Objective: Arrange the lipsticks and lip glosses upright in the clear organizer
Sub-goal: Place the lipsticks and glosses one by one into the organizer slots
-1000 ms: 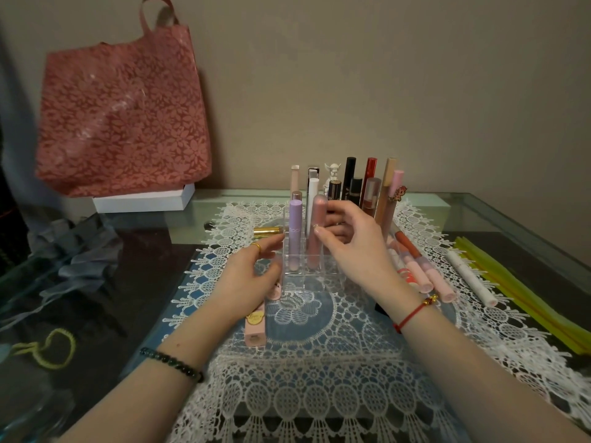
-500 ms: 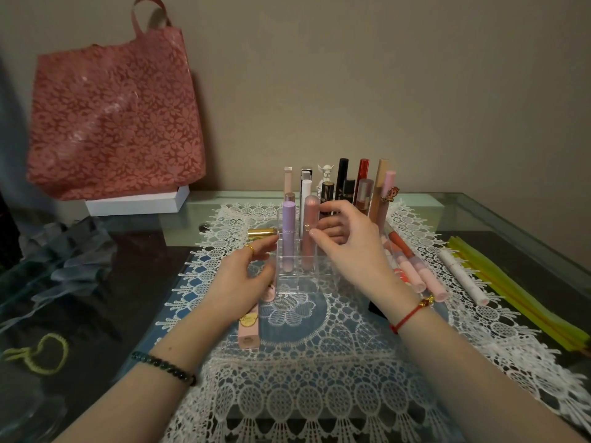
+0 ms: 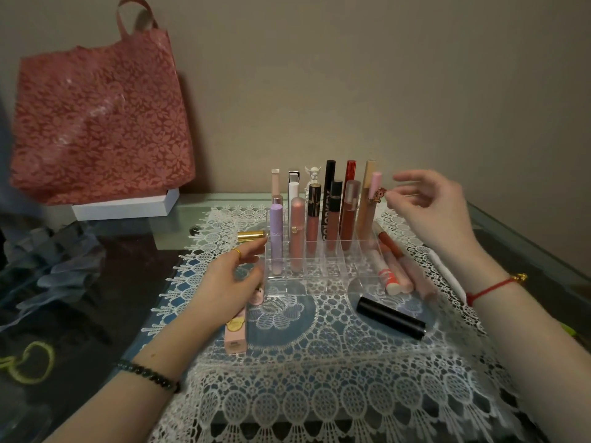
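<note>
The clear organizer [image 3: 319, 276] stands on the lace mat with several lipsticks and glosses upright in it, among them a lilac tube [image 3: 276, 231] and a dusty pink tube [image 3: 297, 231]. My left hand [image 3: 228, 282] rests against the organizer's left side, fingers curled on its wall. My right hand [image 3: 431, 212] hovers open above the right end, holding nothing. Loose on the mat lie a black tube [image 3: 390, 316], a pink boxy tube [image 3: 236, 334], a gold lipstick [image 3: 251, 235], and several pink and coral glosses [image 3: 391, 270] to the right of the organizer.
A white lace mat [image 3: 319, 394] covers the glass table. A pink floral tote bag [image 3: 99, 123] leans on the wall over a white box [image 3: 124, 207]. A white tube [image 3: 447, 276] lies at the right. Grey fabric [image 3: 48, 260] and a yellow cord [image 3: 28, 362] sit left.
My right hand let go of the dusty pink tube, which now stands in the organizer, and lifted up and to the right. The black tube it hid now shows.
</note>
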Demonstrator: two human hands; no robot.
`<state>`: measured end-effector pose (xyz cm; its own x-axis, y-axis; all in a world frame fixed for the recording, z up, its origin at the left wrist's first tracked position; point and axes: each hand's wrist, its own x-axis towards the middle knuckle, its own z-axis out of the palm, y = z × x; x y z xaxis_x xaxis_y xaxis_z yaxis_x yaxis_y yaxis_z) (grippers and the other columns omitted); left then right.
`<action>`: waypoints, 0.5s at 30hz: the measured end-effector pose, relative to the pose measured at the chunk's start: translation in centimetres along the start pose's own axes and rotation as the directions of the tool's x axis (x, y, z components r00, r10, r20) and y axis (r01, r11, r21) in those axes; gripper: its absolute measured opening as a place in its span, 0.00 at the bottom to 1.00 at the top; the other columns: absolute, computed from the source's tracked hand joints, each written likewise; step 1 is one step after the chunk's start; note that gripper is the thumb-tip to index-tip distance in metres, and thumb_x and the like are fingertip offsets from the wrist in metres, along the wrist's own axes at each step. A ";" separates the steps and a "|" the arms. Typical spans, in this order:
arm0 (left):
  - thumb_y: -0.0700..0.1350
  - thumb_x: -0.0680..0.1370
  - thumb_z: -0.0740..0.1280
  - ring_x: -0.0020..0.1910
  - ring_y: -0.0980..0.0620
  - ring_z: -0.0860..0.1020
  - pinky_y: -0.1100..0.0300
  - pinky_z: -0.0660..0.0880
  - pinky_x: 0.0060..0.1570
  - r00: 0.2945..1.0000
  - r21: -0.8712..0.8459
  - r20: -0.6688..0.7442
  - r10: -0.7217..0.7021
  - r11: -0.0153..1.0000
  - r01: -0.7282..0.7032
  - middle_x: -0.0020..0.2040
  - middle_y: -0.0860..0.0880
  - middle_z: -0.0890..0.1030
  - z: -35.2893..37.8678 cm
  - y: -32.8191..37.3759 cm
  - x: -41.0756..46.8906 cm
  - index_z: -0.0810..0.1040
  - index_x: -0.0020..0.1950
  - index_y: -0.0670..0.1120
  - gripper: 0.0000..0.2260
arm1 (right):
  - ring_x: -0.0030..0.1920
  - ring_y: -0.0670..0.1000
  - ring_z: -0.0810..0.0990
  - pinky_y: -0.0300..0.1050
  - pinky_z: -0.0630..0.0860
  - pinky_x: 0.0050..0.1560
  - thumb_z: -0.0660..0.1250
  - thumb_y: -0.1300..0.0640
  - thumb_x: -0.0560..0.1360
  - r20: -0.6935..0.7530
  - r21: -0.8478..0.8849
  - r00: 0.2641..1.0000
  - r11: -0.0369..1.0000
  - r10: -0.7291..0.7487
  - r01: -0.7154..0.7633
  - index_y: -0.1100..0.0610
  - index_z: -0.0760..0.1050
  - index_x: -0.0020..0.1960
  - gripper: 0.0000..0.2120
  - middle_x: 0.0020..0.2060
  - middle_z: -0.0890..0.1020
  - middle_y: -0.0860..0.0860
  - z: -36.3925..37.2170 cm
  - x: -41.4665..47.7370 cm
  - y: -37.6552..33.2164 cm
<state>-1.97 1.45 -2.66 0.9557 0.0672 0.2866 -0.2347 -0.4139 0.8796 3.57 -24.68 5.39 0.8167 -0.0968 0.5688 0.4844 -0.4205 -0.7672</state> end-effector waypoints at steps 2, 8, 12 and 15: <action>0.41 0.76 0.64 0.49 0.68 0.76 0.75 0.72 0.38 1.000 -0.008 -0.004 -0.003 1.000 0.003 0.57 0.58 0.77 0.0 0.0 0.0 0.72 0.64 0.56 0.18 | 0.39 0.47 0.80 0.40 0.75 0.41 0.70 0.59 0.69 0.022 -0.090 0.998 0.994 0.058 -0.056 0.52 0.76 0.51 0.11 0.39 0.81 0.48 -0.8 1.1 1.6; 0.42 0.76 0.64 0.57 0.66 0.73 0.64 0.70 0.56 1.000 0.044 -0.004 0.006 0.999 -0.006 0.57 0.62 0.77 -0.1 0.1 0.1 0.72 0.63 0.57 0.18 | 0.38 0.47 0.77 0.41 0.73 0.39 0.71 0.60 0.68 0.127 -0.354 0.971 0.924 0.203 -0.147 0.57 0.76 0.50 0.11 0.37 0.80 0.50 -0.8 2.6 5.8; 0.42 0.76 0.64 0.58 0.66 0.73 0.64 0.69 0.57 1.000 0.075 0.000 0.022 0.997 -0.022 0.58 0.62 0.77 -0.1 0.0 0.1 0.72 0.64 0.58 0.19 | 0.44 0.52 0.77 0.42 0.70 0.42 0.72 0.58 0.68 0.151 -0.467 0.942 0.861 0.300 -0.200 0.58 0.76 0.51 0.13 0.42 0.79 0.54 0.1 2.7 7.0; 0.42 0.76 0.64 0.57 0.66 0.73 0.71 0.69 0.49 0.999 0.099 0.004 0.038 0.994 -0.039 0.59 0.62 0.76 -0.2 -0.1 0.1 0.71 0.63 0.60 0.19 | 0.39 0.49 0.74 0.37 0.68 0.36 0.72 0.55 0.69 0.172 -0.534 0.928 0.823 0.331 -0.194 0.59 0.76 0.52 0.15 0.42 0.76 0.52 0.9 2.9 7.4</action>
<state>-1.84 1.63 -2.63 0.9467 0.0477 0.3186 -0.2526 -0.5038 0.8261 9.78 -27.25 1.14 0.9721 -0.0738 0.2228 0.0723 -0.8092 -0.5831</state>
